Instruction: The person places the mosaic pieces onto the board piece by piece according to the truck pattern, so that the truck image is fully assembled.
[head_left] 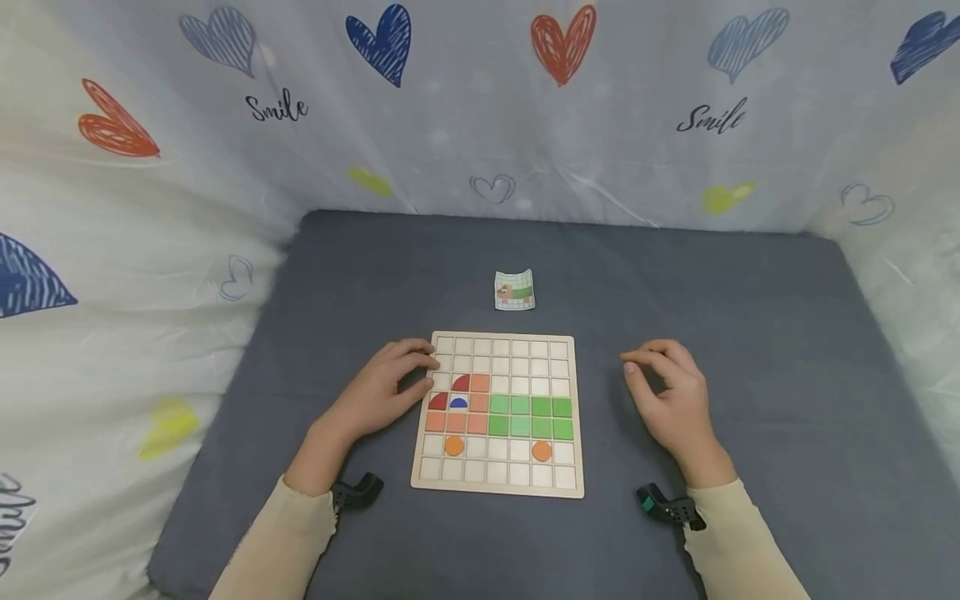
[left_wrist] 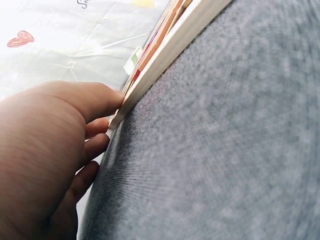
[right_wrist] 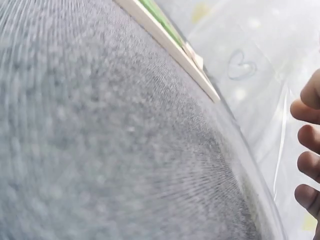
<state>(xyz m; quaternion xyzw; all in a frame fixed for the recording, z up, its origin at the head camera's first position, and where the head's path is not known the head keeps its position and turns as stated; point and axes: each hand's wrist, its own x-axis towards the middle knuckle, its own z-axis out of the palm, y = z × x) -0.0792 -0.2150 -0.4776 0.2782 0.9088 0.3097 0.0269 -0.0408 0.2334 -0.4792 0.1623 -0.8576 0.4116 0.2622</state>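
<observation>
A square wooden grid board (head_left: 493,482) lies on the grey cloth, filled with several coloured tiles. Green square tiles (head_left: 519,405) fill two rows at the right, and salmon squares (head_left: 477,402) stand to their left. Two dark red quarter-circle pieces and a blue half-circle piece (head_left: 458,403) sit near the left edge; two orange discs (head_left: 453,446) lie lower down. My left hand (head_left: 381,385) touches the board's left edge with thumb and fingertips, fingers relaxed. Right of the board, my right hand (head_left: 671,402) is raised, loosely curled, holding nothing.
A small picture card (head_left: 514,290), showing a pink and green figure on a grid, lies beyond the board. The grey-covered table (head_left: 712,292) is bordered by white curtains (head_left: 450,125) printed with hearts. Black straps with cameras (head_left: 358,492) are worn on both wrists.
</observation>
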